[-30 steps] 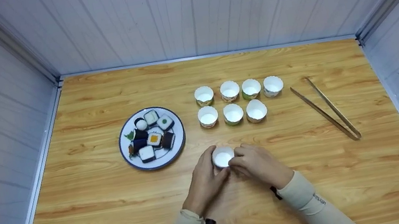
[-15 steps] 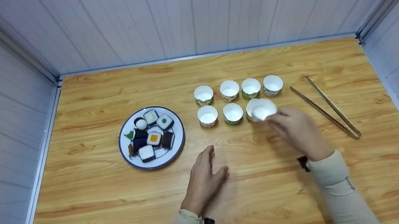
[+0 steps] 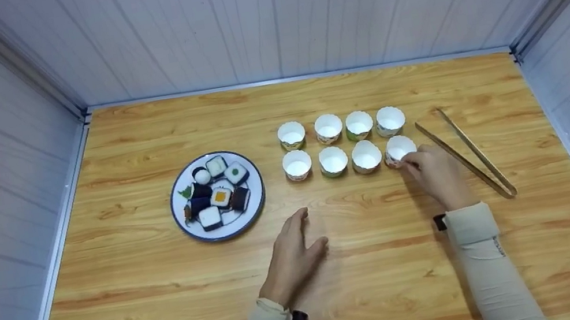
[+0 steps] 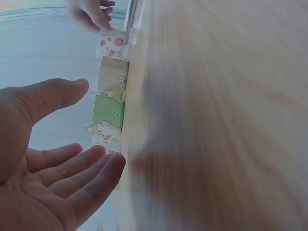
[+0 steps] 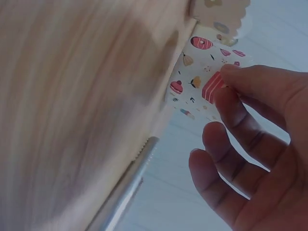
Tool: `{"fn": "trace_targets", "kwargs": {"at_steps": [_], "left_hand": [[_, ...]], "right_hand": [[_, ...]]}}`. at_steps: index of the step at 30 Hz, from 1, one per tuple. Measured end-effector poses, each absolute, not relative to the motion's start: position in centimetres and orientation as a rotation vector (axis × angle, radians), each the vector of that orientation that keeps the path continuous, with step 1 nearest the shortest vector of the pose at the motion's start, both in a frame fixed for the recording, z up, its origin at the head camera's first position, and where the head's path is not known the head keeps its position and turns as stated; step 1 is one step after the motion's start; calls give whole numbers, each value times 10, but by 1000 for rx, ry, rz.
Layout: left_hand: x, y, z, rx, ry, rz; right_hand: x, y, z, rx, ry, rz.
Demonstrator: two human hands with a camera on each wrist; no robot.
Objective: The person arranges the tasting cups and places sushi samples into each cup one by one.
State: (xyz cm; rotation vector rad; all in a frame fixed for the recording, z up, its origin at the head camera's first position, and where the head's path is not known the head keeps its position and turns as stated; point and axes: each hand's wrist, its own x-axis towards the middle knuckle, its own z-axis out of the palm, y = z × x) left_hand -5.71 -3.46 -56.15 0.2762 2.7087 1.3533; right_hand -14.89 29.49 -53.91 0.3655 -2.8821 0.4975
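My right hand [image 3: 438,175] is at the right end of the front row of paper baking cups, its thumb and index finger pinching the near side of a white cup [image 3: 399,148]. That cup stands upright on the table; in the right wrist view its wall [image 5: 192,84] shows pink cakes and small leaves. My left hand [image 3: 290,254] hovers near the middle of the table with fingers apart and holds nothing. Beside the pinched cup stands a tan cup [image 3: 366,157], then a green one [image 3: 333,162] and another patterned cup [image 3: 297,166].
Behind is a second row of cups, including a green one [image 3: 359,125] and a white one [image 3: 390,121]. Metal tongs [image 3: 472,156] lie right of my right hand. On the left, a blue-rimmed plate [image 3: 178,217] bears several sushi-like pieces. Panel walls [image 3: 260,18] enclose the table.
My right hand has carried the cup from between both hands to the right end of the front row and set it down. The left hand let go and stayed in place.
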Motion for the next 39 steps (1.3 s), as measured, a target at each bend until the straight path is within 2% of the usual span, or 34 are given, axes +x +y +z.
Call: {"fn": "trace_targets", "kwargs": {"at_steps": [13,30,39], "left_hand": [[-55,-36,-560,223,2687,1346],[-49,-40,-560,234,2691,1392],[-46,-47,-559,231,2722,1407]], "right_hand": [[-149,290,-541,284,-2992,538],[-93,271,-518,482,-2668,457],[-84,276,-517,502,-2627,447]]}}
